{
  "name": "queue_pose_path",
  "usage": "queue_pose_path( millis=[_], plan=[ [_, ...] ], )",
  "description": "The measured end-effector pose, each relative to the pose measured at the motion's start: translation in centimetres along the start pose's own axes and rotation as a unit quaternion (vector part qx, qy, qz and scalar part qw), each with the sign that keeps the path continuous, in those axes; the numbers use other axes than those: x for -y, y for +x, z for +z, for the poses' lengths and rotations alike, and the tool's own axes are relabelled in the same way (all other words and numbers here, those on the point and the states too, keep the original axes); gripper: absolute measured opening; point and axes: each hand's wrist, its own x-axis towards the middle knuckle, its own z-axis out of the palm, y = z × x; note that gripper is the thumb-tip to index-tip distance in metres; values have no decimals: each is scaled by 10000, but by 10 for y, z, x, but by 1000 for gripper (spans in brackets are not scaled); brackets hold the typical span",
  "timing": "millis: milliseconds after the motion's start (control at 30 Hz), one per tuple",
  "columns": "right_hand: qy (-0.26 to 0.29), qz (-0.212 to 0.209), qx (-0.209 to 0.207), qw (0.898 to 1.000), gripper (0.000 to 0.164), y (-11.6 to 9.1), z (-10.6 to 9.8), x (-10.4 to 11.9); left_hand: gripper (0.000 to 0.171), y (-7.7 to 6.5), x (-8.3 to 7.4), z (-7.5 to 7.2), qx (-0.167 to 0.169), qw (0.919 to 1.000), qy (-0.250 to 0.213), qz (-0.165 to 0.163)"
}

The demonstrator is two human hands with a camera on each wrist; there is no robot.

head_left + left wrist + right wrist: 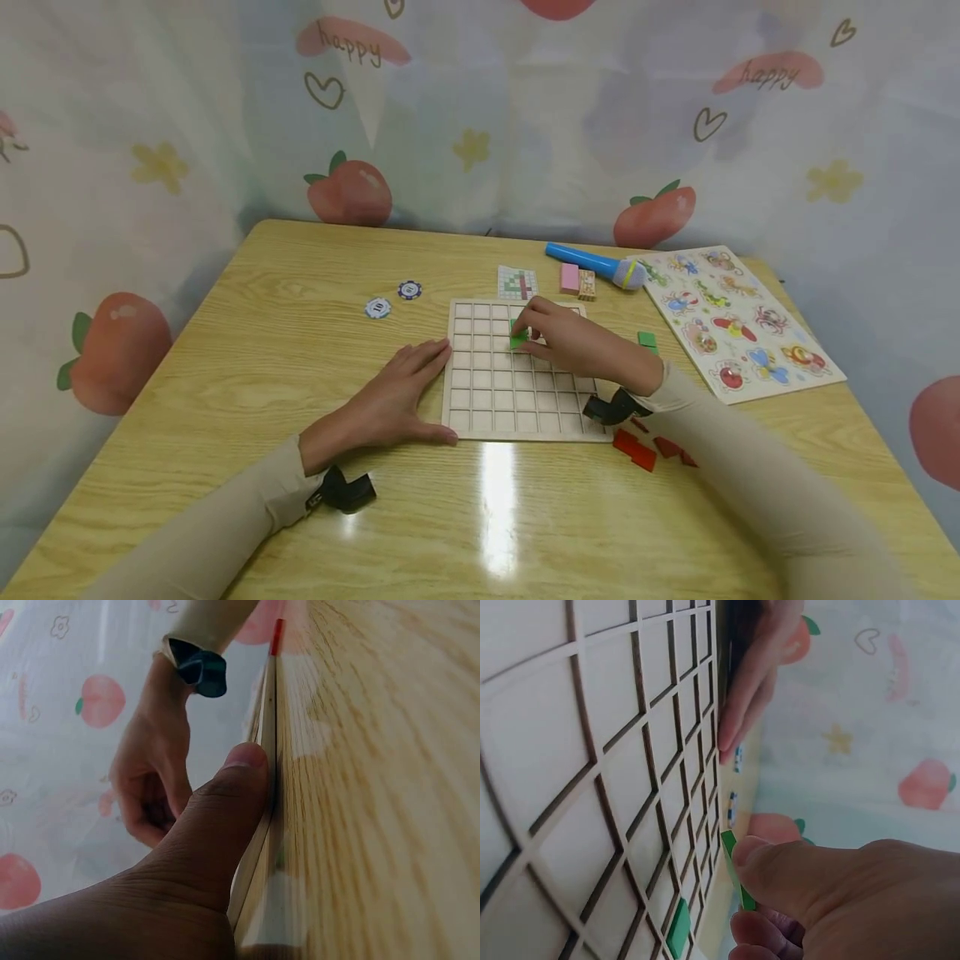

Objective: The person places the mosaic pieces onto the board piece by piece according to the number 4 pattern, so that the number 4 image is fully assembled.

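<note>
- Head view: a pastel fabric backdrop (570, 125) printed with fruit, hearts and "happy" hangs behind everything.
- Table (225, 333): glossy, pale wood grain.
- Picture board (738, 325): flat, printed with colourful insects, at the far right.
- Grid board (480, 396): pale wood, square cells between thin raised ribs; the right forearm and its wrist camera hide part of its right edge.
- Left hand (401, 396): loosely extended, touching the grid board's left edge.
- Right hand (570, 337): thumb and fingers pinch a green tile over the grid.
- Microphone (592, 263): blue handle, grey head, beyond the grid.
- Pattern card (517, 282): gridded, just behind the grid board.
- Red pieces (634, 450): flat, angular, partly covered by the right sleeve.
- Pink block (570, 278) and patterned block (587, 285): side by side.
- Two round chips (378, 308): scalloped colouring, left.
- Held green tile (739, 871): thin, flat, bright; another green tile (678, 928) sits on the grid.
</note>
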Motion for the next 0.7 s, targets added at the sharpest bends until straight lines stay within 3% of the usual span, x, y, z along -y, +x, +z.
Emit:
queue_pose_path(
  millis=[267,700],
  plan=[
    [174,84,51,9998,15,23,17,0,133,0,-1,0,30,10000,19,-36],
    [265,99,143,9995,13,32,25,-3,132,0,-2,1,31,10000,28,-65]
  ],
)
